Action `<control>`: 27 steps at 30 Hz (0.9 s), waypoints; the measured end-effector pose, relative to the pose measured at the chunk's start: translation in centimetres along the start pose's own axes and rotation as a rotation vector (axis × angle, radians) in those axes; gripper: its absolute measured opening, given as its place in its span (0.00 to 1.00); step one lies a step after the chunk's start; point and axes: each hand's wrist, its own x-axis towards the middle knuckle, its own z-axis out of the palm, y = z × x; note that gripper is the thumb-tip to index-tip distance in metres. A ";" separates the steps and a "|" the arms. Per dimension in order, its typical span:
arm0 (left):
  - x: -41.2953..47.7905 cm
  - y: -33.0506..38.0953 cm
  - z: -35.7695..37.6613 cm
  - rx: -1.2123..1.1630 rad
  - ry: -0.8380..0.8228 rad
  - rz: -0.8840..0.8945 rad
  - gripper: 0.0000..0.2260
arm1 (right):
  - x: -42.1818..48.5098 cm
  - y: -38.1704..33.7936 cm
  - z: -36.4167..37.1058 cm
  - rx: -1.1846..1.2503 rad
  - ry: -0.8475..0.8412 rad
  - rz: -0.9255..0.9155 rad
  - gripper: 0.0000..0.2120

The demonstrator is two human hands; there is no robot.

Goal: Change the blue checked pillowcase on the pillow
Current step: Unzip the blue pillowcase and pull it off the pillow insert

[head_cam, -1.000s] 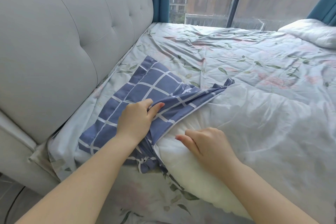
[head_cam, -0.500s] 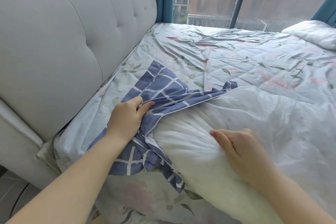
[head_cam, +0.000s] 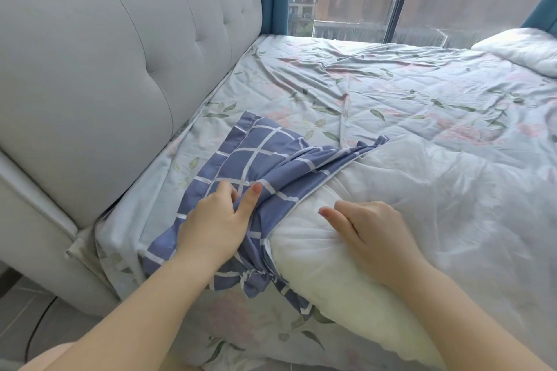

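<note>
Your left hand (head_cam: 215, 220) pinches a bunch of the blue checked pillowcase (head_cam: 259, 166) between thumb and fingers. The pillowcase is gathered at one end of the white pillow (head_cam: 391, 205). Just to the right, your right hand (head_cam: 370, 229) lies flat on the bare pillow, fingers loose, gripping nothing.

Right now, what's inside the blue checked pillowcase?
Only one end of the white pillow sits inside the blue checked pillowcase; the rest is exposed. The left hand bunches the fabric, hiding anything deeper.
</note>
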 end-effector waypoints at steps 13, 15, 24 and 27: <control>-3.2 0.7 -0.5 0.082 -0.111 -0.067 0.32 | 1.0 1.1 1.5 0.043 0.027 -0.004 0.27; -3.1 0.7 -0.5 -0.042 -0.097 -0.051 0.29 | 1.2 1.2 1.5 0.055 0.052 -0.003 0.28; -2.0 1.3 -0.1 -0.442 -0.018 0.005 0.36 | 0.5 -2.6 0.4 0.158 0.298 -0.309 0.28; -1.4 2.0 0.1 -0.688 -0.050 -0.054 0.34 | -0.5 -4.6 1.3 0.072 0.256 -0.377 0.31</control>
